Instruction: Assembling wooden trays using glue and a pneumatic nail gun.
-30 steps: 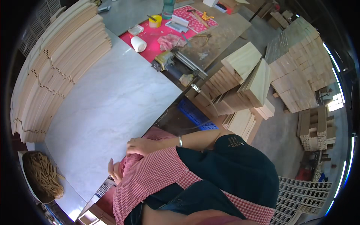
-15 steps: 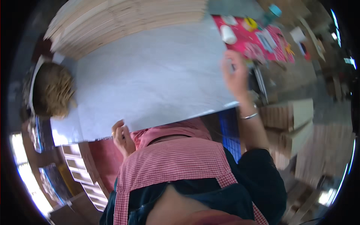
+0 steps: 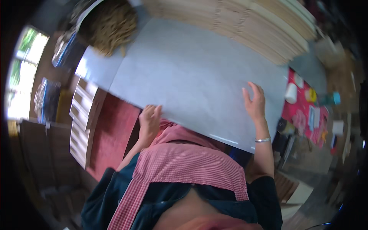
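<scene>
"Bench (image 3: 184, 73) right in front of the person, broad and pale with a glossy top, and its near edge runs just beside the waist!"

"And look along its far side: a long stack of pale boards (image 3: 253, 30), layer upon layer."

"Lower left, past the near edge, there's a flat red panel (image 3: 113, 134). What's next down in size?"

"Red-and-white checked apron (image 3: 191, 163) on the person, over dark green sleeves. Then, at the far left corner, a round container (image 3: 86, 13) heaped with tan strips (image 3: 115, 28)."

"At the right end, a pink mat (image 3: 288, 109) with small things crowded on it. Now, the hands?"

"Well apart from each other! The right hand (image 3: 256, 102) is over the bench top, thumb spread from the fingers, nothing in its grasp. I can't tell if it touches the surface."

"Left hand (image 3: 149, 122)?"

"At the near edge, fingers bent. Whether it grips anything, I can't tell."

"Smaller still: a teal-capped bottle (image 3: 329, 99), a white cylinder (image 3: 291, 93), a yellow tub (image 3: 310, 95)."

"And on the right wrist, a slim silver bracelet (image 3: 263, 140)!"
</scene>
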Demonstrator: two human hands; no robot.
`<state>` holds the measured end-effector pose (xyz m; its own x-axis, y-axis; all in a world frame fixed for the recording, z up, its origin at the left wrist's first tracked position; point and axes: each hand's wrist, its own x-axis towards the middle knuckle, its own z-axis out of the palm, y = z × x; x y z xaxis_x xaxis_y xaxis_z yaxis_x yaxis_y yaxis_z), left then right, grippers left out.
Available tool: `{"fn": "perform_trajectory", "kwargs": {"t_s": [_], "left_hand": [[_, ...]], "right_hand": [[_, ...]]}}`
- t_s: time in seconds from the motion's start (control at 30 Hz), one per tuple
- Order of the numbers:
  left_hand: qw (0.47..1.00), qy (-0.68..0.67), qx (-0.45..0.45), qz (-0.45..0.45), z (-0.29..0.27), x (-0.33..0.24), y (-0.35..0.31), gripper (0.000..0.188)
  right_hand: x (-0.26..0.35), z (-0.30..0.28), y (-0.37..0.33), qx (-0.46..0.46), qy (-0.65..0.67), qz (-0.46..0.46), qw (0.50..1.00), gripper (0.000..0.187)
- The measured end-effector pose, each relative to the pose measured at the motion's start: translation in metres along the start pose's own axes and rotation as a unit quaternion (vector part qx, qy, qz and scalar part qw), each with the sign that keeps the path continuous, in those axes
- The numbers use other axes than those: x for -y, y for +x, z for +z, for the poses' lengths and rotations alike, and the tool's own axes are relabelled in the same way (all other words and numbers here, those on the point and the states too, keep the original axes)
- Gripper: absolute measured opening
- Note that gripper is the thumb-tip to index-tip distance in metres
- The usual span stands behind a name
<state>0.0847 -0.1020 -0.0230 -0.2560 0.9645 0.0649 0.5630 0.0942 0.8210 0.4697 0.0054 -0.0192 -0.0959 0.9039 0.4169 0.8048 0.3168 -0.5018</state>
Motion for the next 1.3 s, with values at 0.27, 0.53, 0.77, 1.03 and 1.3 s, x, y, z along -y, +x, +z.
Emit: {"fn": "perform_trajectory", "kwargs": {"t_s": [0.27,0.53,0.77,1.03,1.3], "left_hand": [[0.990,0.080,-0.021,0.114,0.009,0.002,0.023,0.019],[0.984,0.093,-0.015,0.151,0.010,0.034,0.044,0.018],[0.991,0.072,-0.025,0.109,0.015,0.030,0.046,0.020],[0.988,0.081,-0.064,0.116,0.005,0.040,0.039,0.021],[0.969,0.096,-0.011,0.227,0.000,0.050,0.084,0.029]], "right_hand": [[0.010,0.016,-0.004,0.018,0.039,0.006,0.999,0.034],[-0.107,-0.096,-0.018,-0.200,-0.201,0.097,0.954,0.028],[-0.302,-0.203,-0.107,0.114,-0.266,0.392,0.873,0.042],[-0.214,-0.142,-0.007,-0.100,-0.098,0.294,0.945,0.033],[0.000,0.126,0.065,-0.001,-0.133,-0.218,0.967,0.038]]}}
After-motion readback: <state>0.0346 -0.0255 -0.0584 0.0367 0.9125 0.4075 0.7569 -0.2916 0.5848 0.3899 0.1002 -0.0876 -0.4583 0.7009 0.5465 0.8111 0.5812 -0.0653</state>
